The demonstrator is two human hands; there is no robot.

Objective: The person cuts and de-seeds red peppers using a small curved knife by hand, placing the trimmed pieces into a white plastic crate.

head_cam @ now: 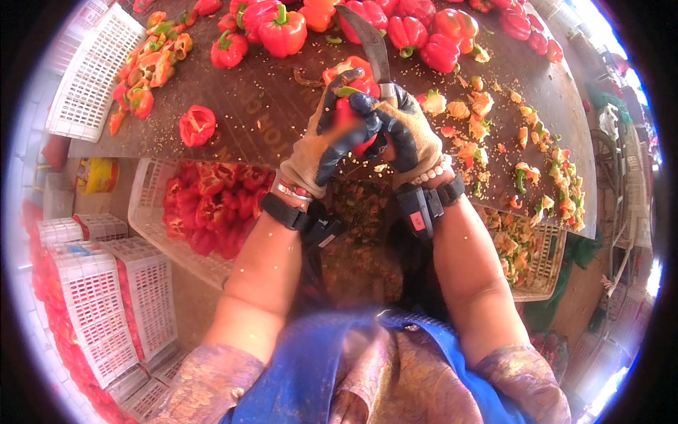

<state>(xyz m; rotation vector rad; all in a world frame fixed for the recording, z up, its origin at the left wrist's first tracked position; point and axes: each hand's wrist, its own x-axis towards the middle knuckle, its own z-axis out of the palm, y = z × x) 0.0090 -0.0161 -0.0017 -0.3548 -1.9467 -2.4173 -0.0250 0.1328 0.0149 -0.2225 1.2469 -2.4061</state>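
My left hand (328,132), in a tan and dark coated work glove, is closed round a red bell pepper (345,112) above the table. My right hand (410,130), gloved alike, holds a curved-blade knife (375,50) by its handle, blade pointing up and away, and its fingers meet the left ones at the pepper. The fingers hide much of the pepper. Just beyond the hands lies an orange-red pepper piece (344,68). A hollowed red pepper (197,125) lies on the table to the left. Whole red peppers (283,32) are heaped at the far side.
A crate of opened red peppers (143,212) stands below the table's left edge, a crate of cores and scraps (556,265) below its right. Orange-green pepper pieces (159,66) lie beside a white crate (92,79). Pepper cores (479,103) and seeds litter the tabletop's right. Stacked crates (100,312) stand lower left.
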